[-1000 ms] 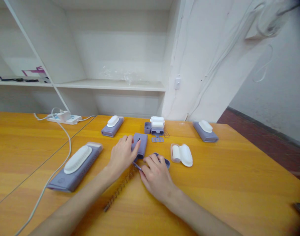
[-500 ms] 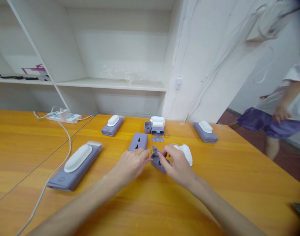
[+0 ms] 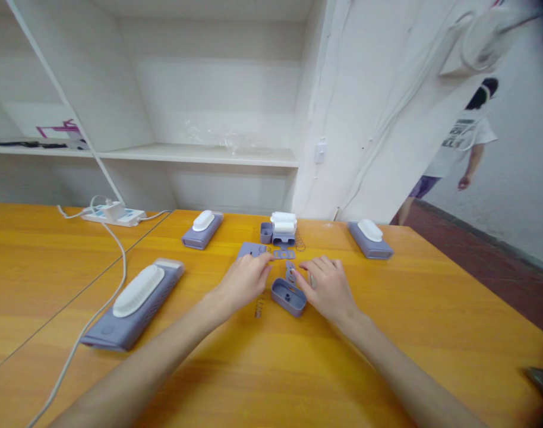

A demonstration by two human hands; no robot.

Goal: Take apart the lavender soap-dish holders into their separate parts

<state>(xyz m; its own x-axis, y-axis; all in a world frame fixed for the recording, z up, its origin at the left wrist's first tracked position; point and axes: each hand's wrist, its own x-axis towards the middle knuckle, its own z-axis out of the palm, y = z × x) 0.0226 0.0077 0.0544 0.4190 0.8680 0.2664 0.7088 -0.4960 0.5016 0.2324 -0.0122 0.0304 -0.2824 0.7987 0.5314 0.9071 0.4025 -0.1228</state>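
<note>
My left hand (image 3: 246, 277) is above the purple plate (image 3: 249, 249), fingers curled, thumb near the index finger; anything between them is too small to make out. My right hand (image 3: 328, 289) has its fingers apart. Its thumb tip meets the edge of a small flat purple piece (image 3: 290, 271). Between the hands an oval purple shell (image 3: 288, 299) stands with its hollow side up and a small post inside. Thin dark springs or similar small parts (image 3: 258, 308) lie left of the shell. A flat purple frame (image 3: 283, 254) lies beyond the hands.
White rollers (image 3: 284, 222) sit on a purple holder beside a purple cup (image 3: 266, 232). Purple units with white oval tops lie at left (image 3: 138, 303), back left (image 3: 203, 229) and right (image 3: 370, 239). A power strip (image 3: 115, 213) trails a white cable. A person (image 3: 463, 142) stands beyond the table.
Both hands have drawn back from the oval shell, leaving its hollow uncovered. The flat purple piece has moved from above the shell to behind it. The person in the background has moved farther away.
</note>
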